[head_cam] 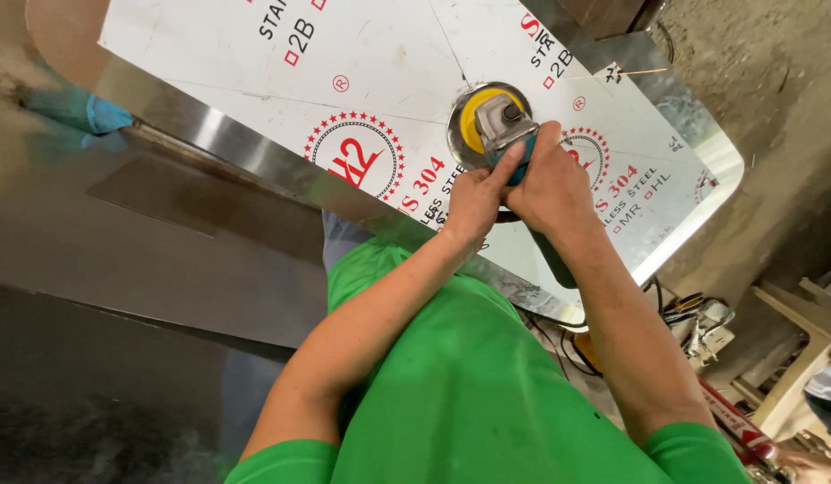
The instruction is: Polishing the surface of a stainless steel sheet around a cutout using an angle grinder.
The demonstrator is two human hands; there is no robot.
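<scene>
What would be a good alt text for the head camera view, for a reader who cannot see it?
Seen from above, a person in a green shirt grips a teal angle grinder with a yellow disc guard in the left hand and right hand, working on a large white-filmed stainless steel sheet. Cables and tools lie at lower right.

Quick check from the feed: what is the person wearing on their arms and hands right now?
Both hands are bare: no gloves on the left hand or the right hand. The forearms are uncovered. Short bright green sleeves of a plain green shirt end above the elbows. No watch or wristband shows.
</scene>
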